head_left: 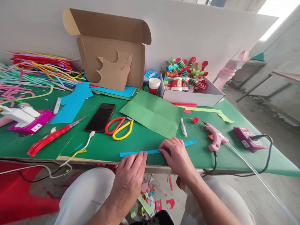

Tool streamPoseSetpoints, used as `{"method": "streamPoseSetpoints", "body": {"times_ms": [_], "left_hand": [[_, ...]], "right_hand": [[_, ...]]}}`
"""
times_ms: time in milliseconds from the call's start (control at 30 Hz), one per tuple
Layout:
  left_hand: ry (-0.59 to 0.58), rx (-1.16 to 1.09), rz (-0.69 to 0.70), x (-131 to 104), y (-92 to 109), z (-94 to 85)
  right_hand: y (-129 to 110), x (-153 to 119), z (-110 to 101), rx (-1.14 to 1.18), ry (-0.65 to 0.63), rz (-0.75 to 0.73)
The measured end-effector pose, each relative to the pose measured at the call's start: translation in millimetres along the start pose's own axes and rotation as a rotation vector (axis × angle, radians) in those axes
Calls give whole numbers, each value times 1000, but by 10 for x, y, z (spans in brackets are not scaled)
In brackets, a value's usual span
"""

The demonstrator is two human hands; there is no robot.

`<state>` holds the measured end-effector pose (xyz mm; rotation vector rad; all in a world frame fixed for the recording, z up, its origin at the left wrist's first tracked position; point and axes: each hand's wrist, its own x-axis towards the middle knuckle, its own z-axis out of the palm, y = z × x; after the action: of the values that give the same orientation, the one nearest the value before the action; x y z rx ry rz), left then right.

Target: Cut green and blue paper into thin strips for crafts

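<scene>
A narrow blue paper strip (pixel 153 152) lies flat along the front edge of the green table, slanting up slightly to the right. My left hand (pixel 131 170) is closed, its fingers pressed together on the strip's left part. Curled fingers of my right hand (pixel 177 156) grip the strip further right, and its right end sticks out beyond them. Both thumbs are mostly hidden. Just behind my hands are a creased green paper sheet (pixel 154 112) and scissors (pixel 120 126) with one red and one yellow handle. A pink glue gun (pixel 215 136) rests to the right of my right hand.
Left are a phone (pixel 100 118) on a cable, a red-handled knife (pixel 53 136) and blue paper (pixel 72 104). Behind stand an open cardboard box (pixel 112 40), paper cups (pixel 154 85) and a white box (pixel 194 96) of paper figures. A purple power strip (pixel 248 139) sits right.
</scene>
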<state>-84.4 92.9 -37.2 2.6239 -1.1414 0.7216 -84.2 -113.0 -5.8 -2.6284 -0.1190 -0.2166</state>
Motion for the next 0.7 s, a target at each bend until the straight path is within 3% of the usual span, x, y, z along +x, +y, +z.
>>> {"method": "streamPoseSetpoints", "body": {"times_ms": [133, 233, 300, 367, 500, 700], "left_hand": [[-12, 18, 6, 16, 3, -4], [2, 2, 16, 11, -5, 0], [18, -43, 21, -7, -12, 7], [23, -86, 14, -31, -19, 20], [52, -88, 16, -61, -34, 52], [11, -55, 27, -59, -33, 31]], "right_hand": [[57, -26, -47, -93, 103, -9], [-105, -108, 16, -124, 228, -162], [-267, -194, 118, -102, 158, -326], [-389, -282, 234, -82, 42, -398], [-385, -416, 347, -121, -23, -298], [-276, -484, 251, -162, -71, -287]]}}
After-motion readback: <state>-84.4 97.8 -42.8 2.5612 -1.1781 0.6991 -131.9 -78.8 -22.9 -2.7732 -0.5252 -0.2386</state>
